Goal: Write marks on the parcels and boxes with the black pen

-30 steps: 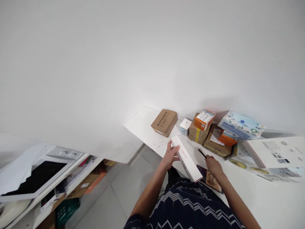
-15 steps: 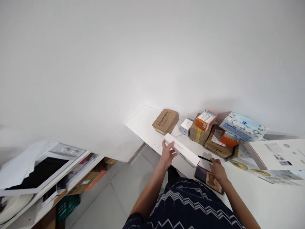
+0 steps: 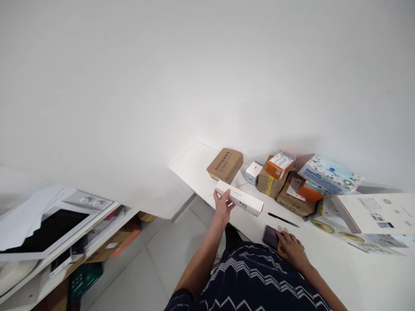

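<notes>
My left hand (image 3: 223,208) is closed around the left end of a long white box (image 3: 241,198) with small red print, holding it tilted above the white table. My right hand (image 3: 292,248) lies over a dark flat phone (image 3: 270,236), fingers close together at its far edge and covering its right part. The thumb is hidden, and so is most of the orange-brown portrait picture on the phone. A black pen (image 3: 283,219) rests on the table beyond the right hand, apart from it.
Against the wall stand a brown carton (image 3: 226,165), a small white-blue pack (image 3: 253,172), brown boxes with orange boxes (image 3: 281,164) on top, and a blue tissue pack (image 3: 330,175). A large white box (image 3: 379,211) is at right. A cluttered shelf (image 3: 97,239) is at lower left.
My right hand has let go of the pen, which now lies on the table, and has moved down onto the phone. The white box in my left hand has shifted slightly left and up.
</notes>
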A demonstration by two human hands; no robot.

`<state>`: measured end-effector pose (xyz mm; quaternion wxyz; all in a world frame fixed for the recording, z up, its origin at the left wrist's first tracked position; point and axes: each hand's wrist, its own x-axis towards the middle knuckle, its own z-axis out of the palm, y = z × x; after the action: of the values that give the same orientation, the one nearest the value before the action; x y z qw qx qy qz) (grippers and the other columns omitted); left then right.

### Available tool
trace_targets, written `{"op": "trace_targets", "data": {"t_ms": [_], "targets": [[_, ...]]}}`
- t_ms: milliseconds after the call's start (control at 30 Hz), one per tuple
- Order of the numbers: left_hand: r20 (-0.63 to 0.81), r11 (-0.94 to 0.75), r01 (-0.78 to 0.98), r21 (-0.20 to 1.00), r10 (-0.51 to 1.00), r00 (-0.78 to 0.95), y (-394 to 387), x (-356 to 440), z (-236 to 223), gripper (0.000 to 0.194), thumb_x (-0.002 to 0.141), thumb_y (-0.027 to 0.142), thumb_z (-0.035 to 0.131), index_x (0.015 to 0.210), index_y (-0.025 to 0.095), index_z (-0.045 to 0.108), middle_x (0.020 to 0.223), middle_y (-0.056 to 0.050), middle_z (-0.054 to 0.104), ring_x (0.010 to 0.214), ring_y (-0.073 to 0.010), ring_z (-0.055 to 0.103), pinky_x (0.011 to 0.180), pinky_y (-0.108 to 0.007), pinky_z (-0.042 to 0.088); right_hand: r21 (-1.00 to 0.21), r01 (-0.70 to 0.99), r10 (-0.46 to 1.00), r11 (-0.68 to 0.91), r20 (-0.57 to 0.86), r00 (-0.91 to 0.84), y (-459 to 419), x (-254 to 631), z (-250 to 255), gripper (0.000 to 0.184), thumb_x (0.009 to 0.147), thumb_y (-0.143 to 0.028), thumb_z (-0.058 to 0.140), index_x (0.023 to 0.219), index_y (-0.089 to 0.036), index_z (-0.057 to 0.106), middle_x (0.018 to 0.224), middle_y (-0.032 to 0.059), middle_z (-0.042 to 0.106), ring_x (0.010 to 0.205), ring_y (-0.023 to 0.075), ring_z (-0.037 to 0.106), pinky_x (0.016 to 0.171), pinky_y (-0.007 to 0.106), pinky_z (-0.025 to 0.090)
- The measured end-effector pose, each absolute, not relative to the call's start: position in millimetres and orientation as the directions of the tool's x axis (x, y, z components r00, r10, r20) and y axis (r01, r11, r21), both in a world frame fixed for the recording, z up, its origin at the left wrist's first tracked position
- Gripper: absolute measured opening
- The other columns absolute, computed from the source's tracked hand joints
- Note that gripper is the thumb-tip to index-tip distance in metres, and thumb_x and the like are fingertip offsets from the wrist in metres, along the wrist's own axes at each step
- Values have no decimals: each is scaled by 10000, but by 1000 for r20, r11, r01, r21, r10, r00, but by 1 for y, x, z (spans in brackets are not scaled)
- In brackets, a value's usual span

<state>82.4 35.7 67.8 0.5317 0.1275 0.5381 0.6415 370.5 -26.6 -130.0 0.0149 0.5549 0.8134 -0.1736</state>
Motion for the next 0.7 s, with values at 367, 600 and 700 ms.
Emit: {"op": "trace_targets", "data": {"t_ms": [367, 600, 700], "targets": [[-332, -7, -530, 848, 773, -541, 36, 69, 61, 682, 655, 293, 749, 1210, 352, 357, 1138, -21, 512, 866, -125, 572, 753, -285, 518, -919, 150, 923, -364, -378, -76, 6, 358, -36, 591, 699, -495, 607, 1209, -195, 609, 1044, 97, 693, 907, 276, 663, 808, 418, 537], [-348, 13, -544, 839, 781, -519, 37, 84, 48, 694, 640, 279, 758, 1209, 372, 373, 1213, -26, 485, 946, -163, 568, 717, -311, 541, -602, -614, 836, -511, -514, -193, -1, 326, 88, 418, 799, -472, 548, 1061, -182, 695, 1074, 101, 735, 885, 258, 703, 809, 398, 569], [-347, 26, -574, 819, 818, -458, 35, 102, 42, 682, 646, 264, 749, 1214, 369, 388, 1204, -33, 500, 960, -184, 579, 709, -342, 553, -442, -656, 779, -613, -477, -407, -7, 304, 115, 471, 802, -502, 560, 1092, -157, 694, 1098, 120, 729, 913, 264, 703, 830, 396, 563]]}}
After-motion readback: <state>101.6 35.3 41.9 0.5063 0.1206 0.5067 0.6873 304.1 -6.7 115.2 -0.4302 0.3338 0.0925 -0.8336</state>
